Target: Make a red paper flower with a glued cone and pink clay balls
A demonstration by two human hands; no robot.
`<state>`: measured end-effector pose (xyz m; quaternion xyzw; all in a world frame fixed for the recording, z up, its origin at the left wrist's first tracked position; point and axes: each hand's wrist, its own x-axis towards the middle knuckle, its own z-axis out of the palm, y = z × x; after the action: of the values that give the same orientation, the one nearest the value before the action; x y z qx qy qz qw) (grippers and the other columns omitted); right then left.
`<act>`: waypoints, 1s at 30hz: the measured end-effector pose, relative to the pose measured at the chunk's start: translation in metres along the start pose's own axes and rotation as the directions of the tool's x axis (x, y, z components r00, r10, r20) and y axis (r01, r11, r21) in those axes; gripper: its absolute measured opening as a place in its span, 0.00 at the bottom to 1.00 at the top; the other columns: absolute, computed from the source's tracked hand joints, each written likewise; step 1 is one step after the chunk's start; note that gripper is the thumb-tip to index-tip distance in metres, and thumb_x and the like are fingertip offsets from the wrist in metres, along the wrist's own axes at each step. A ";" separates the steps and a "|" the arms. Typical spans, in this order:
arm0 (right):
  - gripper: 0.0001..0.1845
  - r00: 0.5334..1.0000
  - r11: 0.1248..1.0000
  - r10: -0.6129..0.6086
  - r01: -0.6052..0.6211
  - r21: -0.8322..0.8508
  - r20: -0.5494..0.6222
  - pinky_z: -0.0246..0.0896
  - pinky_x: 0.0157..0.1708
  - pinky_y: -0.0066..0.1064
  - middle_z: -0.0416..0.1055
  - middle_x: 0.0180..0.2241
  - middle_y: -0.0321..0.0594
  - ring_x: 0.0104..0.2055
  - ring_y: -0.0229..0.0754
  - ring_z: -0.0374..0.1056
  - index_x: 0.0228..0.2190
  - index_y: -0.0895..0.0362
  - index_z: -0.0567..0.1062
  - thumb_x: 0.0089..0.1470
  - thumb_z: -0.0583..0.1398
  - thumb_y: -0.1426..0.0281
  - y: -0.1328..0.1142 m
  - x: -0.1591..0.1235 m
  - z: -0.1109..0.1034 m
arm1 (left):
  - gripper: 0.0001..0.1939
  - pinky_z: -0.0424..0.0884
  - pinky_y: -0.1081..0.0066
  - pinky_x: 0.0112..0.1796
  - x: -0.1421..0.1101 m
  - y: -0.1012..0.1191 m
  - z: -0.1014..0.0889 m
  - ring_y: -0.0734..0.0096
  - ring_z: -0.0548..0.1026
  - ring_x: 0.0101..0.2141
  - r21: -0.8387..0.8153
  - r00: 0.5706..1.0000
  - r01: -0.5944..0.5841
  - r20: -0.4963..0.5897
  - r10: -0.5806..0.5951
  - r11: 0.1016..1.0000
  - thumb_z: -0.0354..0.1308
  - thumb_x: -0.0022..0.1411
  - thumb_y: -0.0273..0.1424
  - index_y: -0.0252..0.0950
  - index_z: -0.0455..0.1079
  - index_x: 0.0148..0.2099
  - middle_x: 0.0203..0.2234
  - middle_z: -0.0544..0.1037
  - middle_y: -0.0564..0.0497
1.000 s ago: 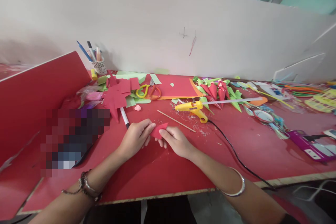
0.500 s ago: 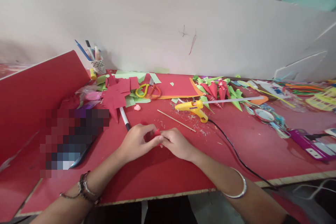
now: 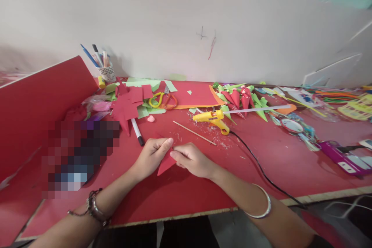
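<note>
Between my two hands is a piece of red paper (image 3: pixel 165 164), its pointed corner sticking out below the fingers toward me. My left hand (image 3: pixel 152 157) is closed on its left side, thumb on top. My right hand (image 3: pixel 193 159) pinches the paper from the right, thumb pressed over it. Part of the paper is hidden by the fingers. Just beyond the hands lies a thin wooden stick (image 3: pixel 194 133). A yellow glue gun (image 3: pixel 212 118) with a clear glue stick rests behind it. A white marker with a black cap (image 3: pixel 137 131) lies beyond my left hand.
Cut red paper squares (image 3: pixel 128 102) and scissors (image 3: pixel 162 100) lie at the back left, near a pen cup (image 3: pixel 107 73). Red and green paper cones (image 3: pixel 244 99) are heaped behind the glue gun. Its black cord (image 3: pixel 261 168) runs past a purple power strip (image 3: pixel 344 159).
The red paper has turned so that its pointed corner now shows below my hands. My left thumb has lifted and the hands have drawn slightly apart.
</note>
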<state>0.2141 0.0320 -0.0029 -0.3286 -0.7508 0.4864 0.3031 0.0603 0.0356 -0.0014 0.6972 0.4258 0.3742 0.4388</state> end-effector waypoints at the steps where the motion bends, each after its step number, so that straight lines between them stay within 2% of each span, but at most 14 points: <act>1: 0.19 1.000 0.999 -0.011 0.011 -0.031 -0.016 0.46 0.19 0.23 0.52 0.14 0.28 0.17 0.29 0.49 0.16 0.56 0.55 0.56 0.48 0.64 0.000 0.000 0.000 | 0.22 0.49 0.78 0.18 -0.001 0.000 0.000 0.81 0.48 0.17 0.004 1.000 0.009 -0.008 -0.009 1.000 0.43 0.60 0.40 0.35 0.48 0.17 0.14 0.48 0.59; 3: 0.20 0.998 0.996 -0.027 0.022 -0.090 -0.058 0.44 0.19 0.24 0.51 0.14 0.28 0.16 0.29 0.48 0.15 0.56 0.54 0.56 0.48 0.64 0.002 0.000 0.000 | 0.23 0.49 0.78 0.18 -0.002 0.001 -0.001 0.82 0.49 0.16 0.032 1.000 0.013 -0.017 -0.013 0.999 0.43 0.60 0.39 0.35 0.48 0.16 0.13 0.48 0.59; 6: 0.21 0.991 0.993 -0.017 0.001 -0.119 -0.131 0.42 0.19 0.25 0.48 0.13 0.29 0.17 0.30 0.47 0.15 0.56 0.52 0.56 0.48 0.63 0.005 0.000 -0.001 | 0.21 0.54 0.78 0.19 -0.003 0.000 -0.002 0.81 0.56 0.15 0.077 0.999 0.014 0.041 -0.018 0.997 0.43 0.61 0.39 0.34 0.56 0.19 0.13 0.56 0.59; 9: 0.21 0.978 0.996 0.002 -0.020 -0.084 -0.207 0.42 0.19 0.25 0.50 0.14 0.29 0.17 0.30 0.48 0.15 0.56 0.53 0.57 0.47 0.63 0.008 0.001 -0.001 | 0.20 0.58 0.79 0.19 -0.004 0.001 0.000 0.80 0.61 0.14 0.081 0.994 0.048 0.099 -0.056 0.996 0.41 0.62 0.39 0.34 0.60 0.22 0.11 0.62 0.59; 13: 0.20 0.958 0.999 0.035 -0.036 0.001 -0.284 0.43 0.19 0.25 0.51 0.14 0.29 0.17 0.30 0.49 0.16 0.56 0.55 0.57 0.46 0.61 0.009 0.001 0.000 | 0.21 0.59 0.79 0.17 -0.011 0.005 0.005 0.80 0.61 0.11 0.048 0.983 0.156 0.093 -0.160 0.987 0.38 0.62 0.42 0.35 0.59 0.24 0.08 0.64 0.59; 16: 0.21 0.962 0.998 0.041 -0.028 0.054 -0.271 0.44 0.19 0.24 0.50 0.13 0.28 0.17 0.30 0.48 0.16 0.56 0.53 0.57 0.46 0.61 0.006 0.001 0.002 | 0.22 0.56 0.80 0.15 -0.021 0.009 0.006 0.81 0.58 0.09 0.065 0.970 0.233 0.062 -0.237 0.970 0.39 0.61 0.43 0.35 0.58 0.22 0.05 0.61 0.61; 19: 0.21 0.975 0.995 0.037 -0.015 0.100 -0.221 0.44 0.18 0.23 0.50 0.14 0.28 0.17 0.29 0.47 0.16 0.56 0.53 0.56 0.47 0.61 0.003 -0.001 0.005 | 0.24 0.53 0.81 0.14 -0.030 0.011 0.005 0.82 0.55 0.07 0.115 0.968 0.241 0.038 -0.246 0.964 0.42 0.60 0.44 0.35 0.56 0.18 0.03 0.56 0.62; 23: 0.21 0.988 0.981 0.035 -0.006 0.192 -0.153 0.43 0.17 0.23 0.50 0.13 0.27 0.16 0.29 0.47 0.16 0.56 0.54 0.56 0.47 0.60 0.003 -0.001 0.006 | 0.26 0.53 0.80 0.13 -0.038 0.011 0.001 0.82 0.57 0.06 0.201 0.981 0.186 0.012 -0.192 0.962 0.46 0.58 0.45 0.35 0.56 0.13 0.02 0.57 0.59; 25: 0.21 0.975 0.973 0.062 -0.011 0.232 -0.212 0.43 0.17 0.23 0.50 0.13 0.27 0.15 0.28 0.47 0.16 0.56 0.54 0.55 0.47 0.59 0.005 0.001 0.003 | 0.27 0.56 0.80 0.14 -0.039 0.012 -0.003 0.82 0.59 0.07 0.254 0.989 0.120 0.047 -0.137 0.960 0.47 0.58 0.44 0.35 0.56 0.12 0.02 0.58 0.59; 27: 0.21 0.943 0.974 0.081 -0.006 0.226 -0.323 0.43 0.17 0.23 0.50 0.13 0.27 0.15 0.29 0.47 0.16 0.56 0.53 0.56 0.47 0.59 0.008 0.004 -0.003 | 0.25 0.60 0.80 0.18 -0.039 0.014 -0.011 0.81 0.63 0.09 0.340 0.996 0.021 0.072 -0.049 0.940 0.48 0.58 0.41 0.34 0.58 0.13 0.04 0.61 0.57; 30: 0.20 0.915 0.994 0.019 0.025 0.104 -0.403 0.44 0.18 0.23 0.50 0.13 0.27 0.16 0.29 0.48 0.16 0.56 0.53 0.56 0.47 0.61 0.009 0.007 -0.012 | 0.15 0.64 0.78 0.25 -0.032 0.014 -0.028 0.76 0.71 0.21 0.550 0.992 -0.097 -0.018 0.128 0.829 0.50 0.58 0.36 0.34 0.66 0.23 0.18 0.73 0.53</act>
<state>0.2211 0.0465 -0.0060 -0.4038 -0.6456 0.4473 0.4691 0.0278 0.0104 0.0160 0.8071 0.4848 0.2807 0.1865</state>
